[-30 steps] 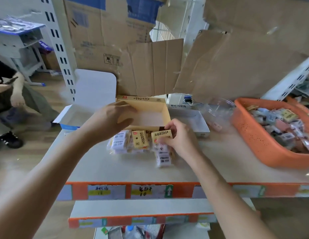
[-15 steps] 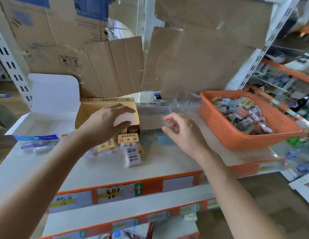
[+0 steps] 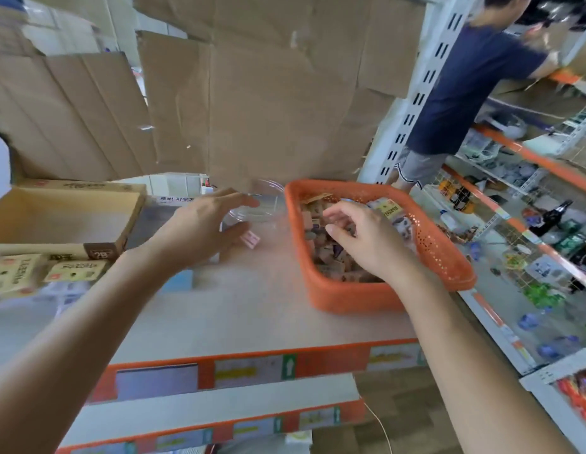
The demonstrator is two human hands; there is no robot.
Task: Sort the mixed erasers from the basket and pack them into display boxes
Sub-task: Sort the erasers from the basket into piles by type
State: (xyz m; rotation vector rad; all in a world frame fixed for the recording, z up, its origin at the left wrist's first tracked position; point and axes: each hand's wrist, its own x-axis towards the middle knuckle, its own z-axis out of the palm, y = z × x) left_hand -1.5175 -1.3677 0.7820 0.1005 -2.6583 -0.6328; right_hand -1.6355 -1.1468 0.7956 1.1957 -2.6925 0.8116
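Observation:
An orange basket [image 3: 445,253] full of mixed erasers [image 3: 327,257] sits on the right of the shelf top. My right hand [image 3: 367,240] hovers over the erasers with fingers loosely curled, holding nothing that I can see. My left hand [image 3: 199,227] reaches across the shelf, fingers relaxed, just left of the basket and above a small pink eraser [image 3: 250,239]. A tan display box [image 3: 65,217] stands open at the far left. Yellow erasers [image 3: 72,270] lie in front of it.
A clear plastic tub [image 3: 268,198] stands behind my left hand. Cardboard sheets [image 3: 268,93] wall off the back. A person in a dark shirt [image 3: 465,86] stands at the right-hand racks, which hold goods. The orange shelf edge [image 3: 252,365] runs along the front.
The view has swung right. My right hand let go of the yellow eraser and moved over the basket. My left hand left the tan box and moved right.

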